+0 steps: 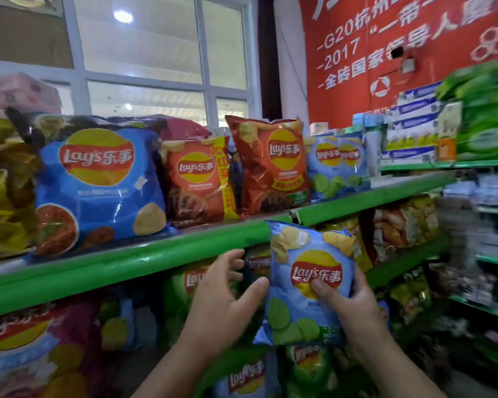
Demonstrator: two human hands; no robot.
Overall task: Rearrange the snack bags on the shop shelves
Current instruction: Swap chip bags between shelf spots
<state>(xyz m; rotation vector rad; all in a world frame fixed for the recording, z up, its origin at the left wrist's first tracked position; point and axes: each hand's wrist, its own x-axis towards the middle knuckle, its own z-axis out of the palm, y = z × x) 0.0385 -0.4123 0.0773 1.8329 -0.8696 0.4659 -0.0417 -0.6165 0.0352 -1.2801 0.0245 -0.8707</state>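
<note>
Light-blue snack bag is held upright in front of the green shelf edge, overlapping its lower lip. The right hand grips the bag's right side, thumb on the front, fingers behind. The left hand is spread, holding nothing, thumb just beside the bag's left edge. 2 matching bags stand on the shelf above.

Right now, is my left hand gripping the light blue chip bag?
No, the right hand grips the light blue chip bag, while the left hand is open beside it.
</note>
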